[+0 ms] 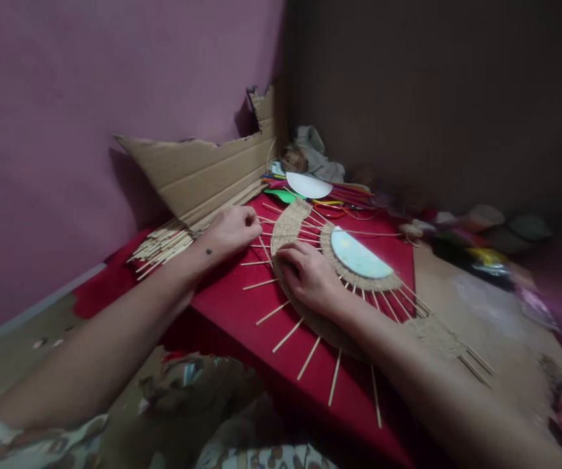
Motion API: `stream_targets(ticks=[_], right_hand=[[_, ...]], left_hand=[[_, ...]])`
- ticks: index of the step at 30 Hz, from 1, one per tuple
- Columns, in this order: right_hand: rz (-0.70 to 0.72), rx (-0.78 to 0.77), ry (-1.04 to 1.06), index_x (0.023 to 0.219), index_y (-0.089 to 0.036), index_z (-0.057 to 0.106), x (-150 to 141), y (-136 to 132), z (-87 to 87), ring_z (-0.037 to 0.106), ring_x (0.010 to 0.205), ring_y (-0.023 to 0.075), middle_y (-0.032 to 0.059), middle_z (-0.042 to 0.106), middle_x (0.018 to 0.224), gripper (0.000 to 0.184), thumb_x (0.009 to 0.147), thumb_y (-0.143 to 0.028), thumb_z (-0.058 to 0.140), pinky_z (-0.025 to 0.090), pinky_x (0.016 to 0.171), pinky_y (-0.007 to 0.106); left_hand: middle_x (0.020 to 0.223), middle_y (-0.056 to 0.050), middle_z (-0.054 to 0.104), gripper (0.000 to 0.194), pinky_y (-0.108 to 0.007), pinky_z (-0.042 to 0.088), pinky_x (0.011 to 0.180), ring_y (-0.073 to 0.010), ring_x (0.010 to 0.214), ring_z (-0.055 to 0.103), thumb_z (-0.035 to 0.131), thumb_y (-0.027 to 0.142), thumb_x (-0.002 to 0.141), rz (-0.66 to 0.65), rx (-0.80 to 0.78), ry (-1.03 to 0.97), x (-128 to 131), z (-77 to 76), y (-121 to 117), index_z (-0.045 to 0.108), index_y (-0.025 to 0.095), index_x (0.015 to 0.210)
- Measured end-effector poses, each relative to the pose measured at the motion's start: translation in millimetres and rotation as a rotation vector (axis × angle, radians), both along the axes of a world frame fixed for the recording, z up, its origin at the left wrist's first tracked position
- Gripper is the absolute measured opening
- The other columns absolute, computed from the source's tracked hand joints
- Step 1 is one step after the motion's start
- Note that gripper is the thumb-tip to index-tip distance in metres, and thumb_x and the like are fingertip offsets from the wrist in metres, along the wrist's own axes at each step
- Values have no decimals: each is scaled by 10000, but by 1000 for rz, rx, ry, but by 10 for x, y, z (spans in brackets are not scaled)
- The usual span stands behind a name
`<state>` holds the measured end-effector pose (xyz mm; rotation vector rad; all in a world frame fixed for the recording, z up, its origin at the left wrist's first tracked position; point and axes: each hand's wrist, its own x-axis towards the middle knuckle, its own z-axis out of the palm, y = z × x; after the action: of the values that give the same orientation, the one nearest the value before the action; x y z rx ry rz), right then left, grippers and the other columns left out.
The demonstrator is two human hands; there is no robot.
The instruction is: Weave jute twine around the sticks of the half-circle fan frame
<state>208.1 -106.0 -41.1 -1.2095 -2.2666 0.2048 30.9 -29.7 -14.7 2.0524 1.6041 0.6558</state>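
A half-round woven piece lies on the red cloth (232, 312), with thin sticks (289, 335) fanning out from it. Its pale blue half-disc (359, 254) has a twine-woven edge, and further out a wide woven twine band (288, 225) curves across the sticks. My left hand (234, 231) is closed in a pinch by the band's left edge; a thin strand of twine (265, 249) runs from its fingertips toward the band. My right hand (312, 277) presses on the band with curled fingers, gripping it; its fingertips are partly hidden.
A bundle of sticks (161, 246) lies left, beside a torn cardboard sheet (207, 172) leaning on the wall. Behind are a white half-disc (309, 185), scissors (329, 208) and a twine ball (294, 158). A small twine bundle (410, 230) and plastic packets (490, 260) lie right.
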Motion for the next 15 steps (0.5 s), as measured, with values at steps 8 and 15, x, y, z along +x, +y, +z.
stream_targets(ticks=[8, 15], right_hand=[[-145, -118, -321, 957, -180, 644, -121, 114, 250, 603, 816, 174, 71, 644, 974, 256, 896, -177, 396, 407, 680, 286], [-172, -58, -538, 1049, -185, 601, -330, 429, 199, 636, 819, 235, 111, 645, 960, 284, 925, -220, 349, 439, 643, 327]], left_hand=[[690, -59, 644, 183, -288, 360, 574, -196, 645, 556, 463, 247, 672, 8, 96, 269, -111, -131, 43, 630, 182, 710], [717, -57, 656, 204, -275, 355, 577, -186, 653, 553, 454, 258, 687, -28, 78, 340, -121, -136, 36, 636, 182, 739]])
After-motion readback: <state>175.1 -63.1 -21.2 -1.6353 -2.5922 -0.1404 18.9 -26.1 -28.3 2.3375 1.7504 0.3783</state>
